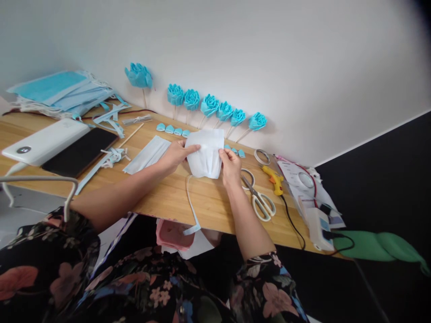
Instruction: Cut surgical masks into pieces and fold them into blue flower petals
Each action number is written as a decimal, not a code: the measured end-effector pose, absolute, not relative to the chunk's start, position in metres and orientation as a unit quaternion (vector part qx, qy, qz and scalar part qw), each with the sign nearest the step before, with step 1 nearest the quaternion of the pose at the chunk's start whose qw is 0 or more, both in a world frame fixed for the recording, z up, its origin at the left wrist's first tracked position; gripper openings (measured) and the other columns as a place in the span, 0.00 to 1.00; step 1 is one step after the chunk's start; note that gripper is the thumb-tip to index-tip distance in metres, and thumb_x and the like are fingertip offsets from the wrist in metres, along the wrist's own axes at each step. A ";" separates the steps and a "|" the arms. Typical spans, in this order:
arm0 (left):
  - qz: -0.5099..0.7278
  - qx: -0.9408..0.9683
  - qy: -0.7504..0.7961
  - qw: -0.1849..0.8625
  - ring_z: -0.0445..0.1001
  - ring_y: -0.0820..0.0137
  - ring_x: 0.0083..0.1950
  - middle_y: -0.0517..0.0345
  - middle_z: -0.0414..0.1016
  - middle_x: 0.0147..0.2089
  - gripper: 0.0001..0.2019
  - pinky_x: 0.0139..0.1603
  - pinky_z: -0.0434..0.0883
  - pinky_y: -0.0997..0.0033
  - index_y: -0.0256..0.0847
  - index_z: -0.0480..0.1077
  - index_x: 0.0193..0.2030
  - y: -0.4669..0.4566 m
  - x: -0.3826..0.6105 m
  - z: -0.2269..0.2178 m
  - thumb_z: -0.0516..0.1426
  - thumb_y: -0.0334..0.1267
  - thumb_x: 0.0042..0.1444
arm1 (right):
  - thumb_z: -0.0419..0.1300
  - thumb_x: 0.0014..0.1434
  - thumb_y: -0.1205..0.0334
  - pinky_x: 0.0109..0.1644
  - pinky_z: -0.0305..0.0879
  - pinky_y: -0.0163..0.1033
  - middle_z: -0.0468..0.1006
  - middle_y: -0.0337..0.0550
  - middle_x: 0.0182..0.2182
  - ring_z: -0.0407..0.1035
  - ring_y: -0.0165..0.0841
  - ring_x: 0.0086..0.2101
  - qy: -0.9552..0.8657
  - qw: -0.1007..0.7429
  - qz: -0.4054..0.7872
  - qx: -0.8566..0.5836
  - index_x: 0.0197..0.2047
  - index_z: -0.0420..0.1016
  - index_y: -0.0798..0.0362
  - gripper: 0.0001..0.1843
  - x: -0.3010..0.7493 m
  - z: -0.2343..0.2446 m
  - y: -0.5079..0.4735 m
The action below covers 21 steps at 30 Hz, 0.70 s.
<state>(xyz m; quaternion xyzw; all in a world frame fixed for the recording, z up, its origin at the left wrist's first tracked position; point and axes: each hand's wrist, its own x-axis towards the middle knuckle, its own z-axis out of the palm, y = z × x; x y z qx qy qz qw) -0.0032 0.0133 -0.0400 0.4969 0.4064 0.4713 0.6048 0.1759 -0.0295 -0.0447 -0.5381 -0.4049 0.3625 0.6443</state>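
Both hands hold a white face-mask sheet [206, 152] above the wooden table [168, 197]. My left hand [175, 154] pinches its left edge, my right hand [230, 165] pinches its right edge. A pale blue strip [191, 206] hangs from the sheet over the table's front edge. Another flat white mask piece [147, 154] lies just left of my left hand.
Blue paper-like roses on sticks [210, 105] lean against the wall, small blue petals [171, 130] before them. Scissors [257, 195], a yellow glue gun [273, 178] and a tape roll [261, 156] lie right. A mask stack [60, 92], power bank [43, 141] and phone [81, 152] lie left.
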 end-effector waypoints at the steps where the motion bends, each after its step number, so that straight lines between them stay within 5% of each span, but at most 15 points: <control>1: 0.473 0.497 0.424 0.592 0.76 0.63 0.33 0.49 0.80 0.35 0.17 0.27 0.67 0.69 0.35 0.75 0.36 0.013 -0.003 -0.039 0.68 0.46 0.47 | 0.67 0.47 0.45 0.42 0.67 0.38 0.76 0.36 0.29 0.69 0.32 0.34 -0.404 0.645 0.356 -0.541 0.35 0.76 0.51 0.19 0.176 -0.045 -0.029; 12: 0.444 0.501 0.378 0.640 0.78 0.56 0.42 0.46 0.79 0.36 0.21 0.37 0.72 0.63 0.36 0.74 0.41 0.011 -0.002 -0.043 0.68 0.50 0.48 | 0.67 0.49 0.47 0.42 0.67 0.36 0.76 0.35 0.28 0.68 0.30 0.33 -0.422 0.647 0.364 -0.520 0.33 0.74 0.52 0.17 0.172 -0.041 -0.034; 21: 0.433 0.504 0.399 0.632 0.75 0.62 0.32 0.47 0.78 0.33 0.20 0.27 0.65 0.69 0.34 0.75 0.38 0.006 -0.001 -0.039 0.68 0.48 0.46 | 0.71 0.45 0.44 0.42 0.71 0.39 0.83 0.41 0.36 0.75 0.36 0.37 -0.437 0.581 0.439 -0.528 0.39 0.79 0.51 0.23 0.167 -0.039 -0.039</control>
